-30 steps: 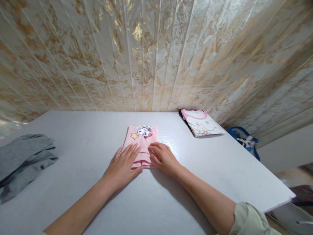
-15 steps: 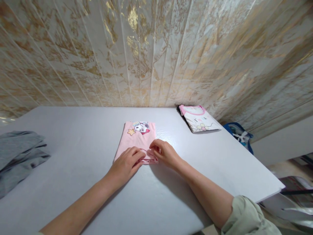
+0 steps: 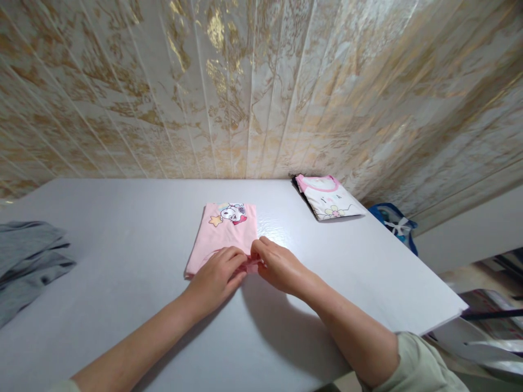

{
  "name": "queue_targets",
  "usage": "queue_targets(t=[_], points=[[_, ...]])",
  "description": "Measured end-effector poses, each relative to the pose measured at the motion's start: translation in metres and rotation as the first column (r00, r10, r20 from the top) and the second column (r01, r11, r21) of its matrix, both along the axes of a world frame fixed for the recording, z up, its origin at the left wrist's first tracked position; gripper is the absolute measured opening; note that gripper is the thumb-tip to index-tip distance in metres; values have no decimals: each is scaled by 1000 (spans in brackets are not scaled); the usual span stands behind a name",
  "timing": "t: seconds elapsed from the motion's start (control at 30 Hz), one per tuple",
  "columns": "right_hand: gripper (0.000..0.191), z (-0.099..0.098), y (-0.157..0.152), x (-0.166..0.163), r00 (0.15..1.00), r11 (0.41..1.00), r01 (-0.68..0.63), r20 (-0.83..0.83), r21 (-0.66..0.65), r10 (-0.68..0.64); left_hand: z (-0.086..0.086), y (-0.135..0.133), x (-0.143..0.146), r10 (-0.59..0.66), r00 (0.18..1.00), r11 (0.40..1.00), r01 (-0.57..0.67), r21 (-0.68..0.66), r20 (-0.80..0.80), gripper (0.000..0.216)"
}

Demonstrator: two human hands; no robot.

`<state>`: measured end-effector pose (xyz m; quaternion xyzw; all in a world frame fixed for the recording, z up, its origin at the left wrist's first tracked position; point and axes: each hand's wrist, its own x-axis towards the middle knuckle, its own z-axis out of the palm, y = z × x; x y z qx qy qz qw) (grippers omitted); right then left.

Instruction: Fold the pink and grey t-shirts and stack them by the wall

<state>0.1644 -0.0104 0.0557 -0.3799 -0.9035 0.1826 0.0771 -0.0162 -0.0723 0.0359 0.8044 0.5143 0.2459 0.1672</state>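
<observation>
A folded pink shirt (image 3: 224, 239) with a cartoon dog and a star printed near its far edge lies flat on the white table (image 3: 134, 245). At its near edge, my left hand (image 3: 220, 272) rests on the cloth, fingers closed on the fabric by the neckline. Close beside it, my right hand (image 3: 281, 264) pinches the near right corner of the shirt. The cloth is bunched between the two hands, and part of the near edge is hidden under my left hand.
At the back right lies a white folded shirt (image 3: 330, 201) with pink trim and a flower, over something dark. Grey crumpled cloth (image 3: 32, 261) is at the left edge. Beyond the table's right side sits a blue bag (image 3: 394, 223). A patterned curtain (image 3: 229, 98) hangs behind.
My right hand has closed on the shirt's near right corner, and my left hand has shifted slightly right along the near edge. The view has moved a little.
</observation>
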Motion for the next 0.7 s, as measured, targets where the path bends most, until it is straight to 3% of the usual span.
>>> queue_targets(t=[0.13,0.3,0.4,0.57,0.7], points=[[23,4,2,4,997,997,-37,66,-63,42,-2,4,3,-5,1000,999,4,-41,-26,16],[22,19,16,20,999,966,-11,-50,-260,-2,-10,4,2,-4,1000,1000,4,-26,12,26],[20,26,21,25,999,949,34,30,-315,-25,-11,3,3,-10,1000,1000,10,-24,7,22],[14,23,16,18,995,945,32,103,-327,2,-10,1,7,38,999,998,-40,48,28,19],[23,12,11,8,992,970,93,101,-225,-71,-11,1,8,88,996,990,-89,107,10,14]])
